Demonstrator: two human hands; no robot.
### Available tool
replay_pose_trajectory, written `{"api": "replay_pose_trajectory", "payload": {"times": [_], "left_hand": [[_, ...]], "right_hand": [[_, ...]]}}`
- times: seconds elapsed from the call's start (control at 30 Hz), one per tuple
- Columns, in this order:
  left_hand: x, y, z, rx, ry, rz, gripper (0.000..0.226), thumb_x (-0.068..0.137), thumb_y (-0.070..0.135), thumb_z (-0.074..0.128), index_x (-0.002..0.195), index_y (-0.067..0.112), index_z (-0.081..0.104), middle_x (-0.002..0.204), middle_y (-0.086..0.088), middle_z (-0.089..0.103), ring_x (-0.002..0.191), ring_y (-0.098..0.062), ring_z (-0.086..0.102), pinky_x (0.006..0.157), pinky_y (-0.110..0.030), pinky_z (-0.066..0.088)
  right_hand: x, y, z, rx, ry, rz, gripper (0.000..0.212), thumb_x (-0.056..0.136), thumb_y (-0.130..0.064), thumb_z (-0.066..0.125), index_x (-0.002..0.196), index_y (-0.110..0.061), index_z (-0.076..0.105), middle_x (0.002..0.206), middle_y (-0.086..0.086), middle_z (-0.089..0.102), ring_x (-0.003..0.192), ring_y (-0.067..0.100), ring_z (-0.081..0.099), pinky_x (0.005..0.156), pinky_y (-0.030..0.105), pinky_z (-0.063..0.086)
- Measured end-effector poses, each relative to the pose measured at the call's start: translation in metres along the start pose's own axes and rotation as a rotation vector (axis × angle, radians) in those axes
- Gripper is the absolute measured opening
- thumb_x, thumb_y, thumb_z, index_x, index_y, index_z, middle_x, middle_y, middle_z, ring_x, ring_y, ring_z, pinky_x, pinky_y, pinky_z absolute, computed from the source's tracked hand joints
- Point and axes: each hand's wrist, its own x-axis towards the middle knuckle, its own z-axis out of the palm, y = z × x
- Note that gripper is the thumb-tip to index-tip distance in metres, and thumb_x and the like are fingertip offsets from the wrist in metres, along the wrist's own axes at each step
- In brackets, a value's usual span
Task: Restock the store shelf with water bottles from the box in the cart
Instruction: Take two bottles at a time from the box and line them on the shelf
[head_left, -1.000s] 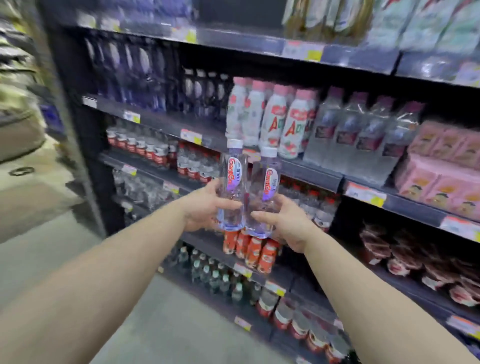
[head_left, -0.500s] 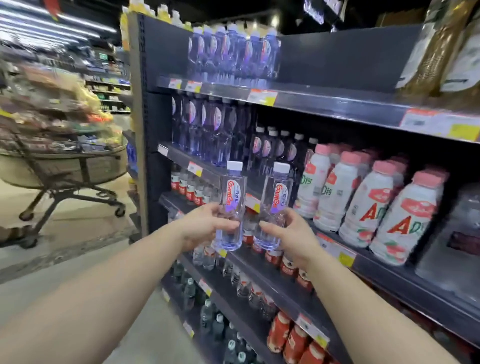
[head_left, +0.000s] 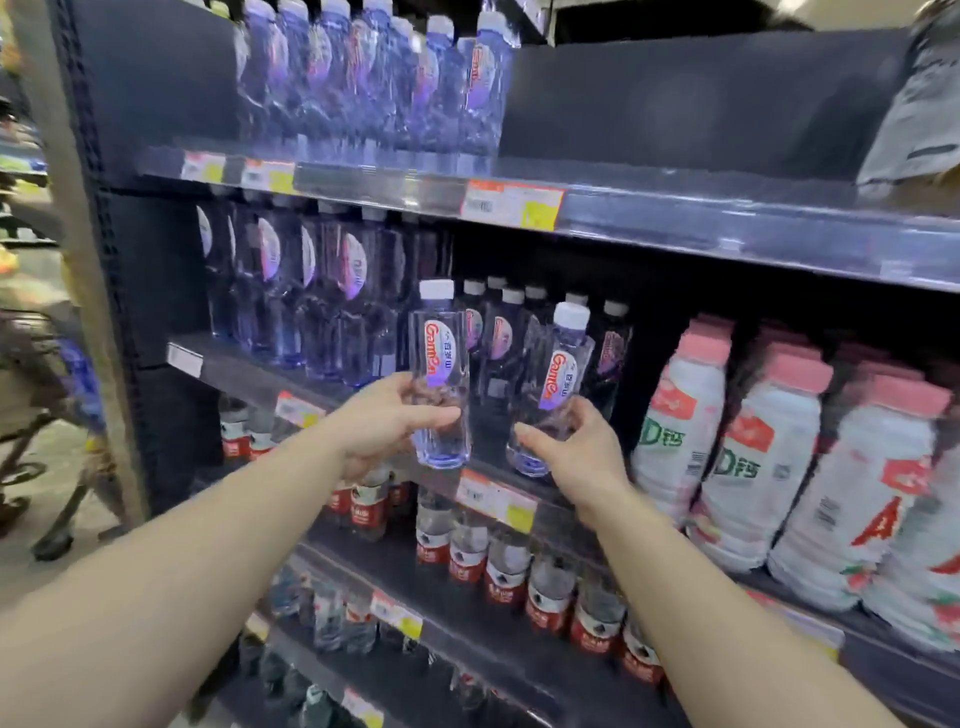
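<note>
My left hand (head_left: 382, 423) grips a clear water bottle (head_left: 440, 364) with a white cap and a red-lettered label, held upright. My right hand (head_left: 574, 449) grips a second such bottle (head_left: 553, 384), tilted slightly to the right. Both bottles hover at the front edge of the middle shelf (head_left: 249, 366), just before a group of matching small bottles (head_left: 506, 332) standing further back. The box and most of the cart are out of view.
Taller purple-tinted bottles (head_left: 311, 291) stand left on the same shelf and on the shelf above (head_left: 395, 78). White drink bottles with pink caps (head_left: 779, 467) crowd the right. Red-labelled bottles (head_left: 498, 566) fill the shelf below. A cart frame (head_left: 31, 452) shows at far left.
Both hands have carried the bottles closer to the middle shelf, and my view has moved nearer and to the right. The right bottle now tilts.
</note>
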Motion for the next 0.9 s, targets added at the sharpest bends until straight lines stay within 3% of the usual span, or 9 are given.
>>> {"api": "replay_pose_trajectory", "payload": {"times": [0.1,0.13,0.23,0.33,0.4,0.5,0.9], "left_hand": [[0.038,0.003,-0.023,0.035,-0.105,0.017,0.043,0.073,0.021,0.083,0.11,0.016,0.062,0.104,0.001,0.075,0.104,-0.016,0.069,0.103,-0.035,0.045],[0.049,0.005,-0.03,0.026,-0.148,0.017,0.044,0.073,0.02,0.083,0.112,0.015,0.062,0.106,0.0,0.075,0.104,-0.015,0.069,0.106,-0.037,0.045],[0.075,0.006,-0.048,0.022,-0.265,0.019,0.074,0.056,0.032,0.087,0.122,0.013,0.059,0.115,-0.003,0.073,0.114,-0.021,0.066,0.112,-0.048,0.039],[0.089,0.004,-0.056,-0.012,-0.317,-0.002,0.09,0.053,0.031,0.089,0.132,0.01,0.052,0.119,-0.005,0.071,0.114,-0.021,0.065,0.111,-0.045,0.041],[0.097,0.001,-0.056,-0.031,-0.339,-0.023,0.076,0.066,0.018,0.087,0.132,0.008,0.051,0.118,-0.007,0.071,0.112,-0.02,0.066,0.106,-0.039,0.044],[0.107,-0.002,-0.055,-0.003,-0.357,-0.033,0.037,0.081,0.002,0.073,0.113,0.014,0.059,0.113,-0.007,0.072,0.109,-0.018,0.067,0.097,-0.031,0.049],[0.124,-0.015,-0.063,0.022,-0.403,-0.064,0.049,0.069,0.014,0.084,0.113,0.017,0.061,0.111,-0.006,0.074,0.114,-0.023,0.065,0.107,-0.043,0.044]], "right_hand": [[0.024,0.005,0.019,-0.037,0.081,0.072,0.043,0.08,-0.02,0.077,0.117,-0.012,0.057,0.106,0.0,0.066,0.091,0.015,0.061,0.062,0.012,0.042],[0.03,0.005,0.023,-0.05,0.087,0.102,0.041,0.082,-0.017,0.076,0.118,-0.014,0.056,0.107,0.0,0.066,0.091,0.014,0.06,0.061,0.013,0.042],[0.047,0.007,0.032,-0.127,0.141,0.159,0.041,0.081,-0.018,0.076,0.116,-0.017,0.054,0.105,-0.003,0.063,0.094,0.014,0.059,0.075,0.016,0.041],[0.059,0.016,0.039,-0.243,0.255,0.185,0.057,0.073,-0.029,0.082,0.122,-0.015,0.055,0.113,-0.002,0.066,0.104,0.018,0.063,0.091,0.029,0.049],[0.065,0.016,0.044,-0.266,0.309,0.219,0.064,0.071,-0.031,0.084,0.124,-0.013,0.053,0.114,0.0,0.067,0.105,0.019,0.064,0.094,0.034,0.05],[0.076,0.017,0.05,-0.238,0.365,0.252,0.06,0.071,-0.026,0.085,0.121,-0.01,0.055,0.112,0.005,0.07,0.103,0.022,0.067,0.094,0.038,0.052],[0.1,0.025,0.058,-0.287,0.454,0.267,0.06,0.074,-0.027,0.082,0.124,-0.01,0.052,0.117,0.007,0.068,0.108,0.025,0.064,0.093,0.035,0.05]]}}
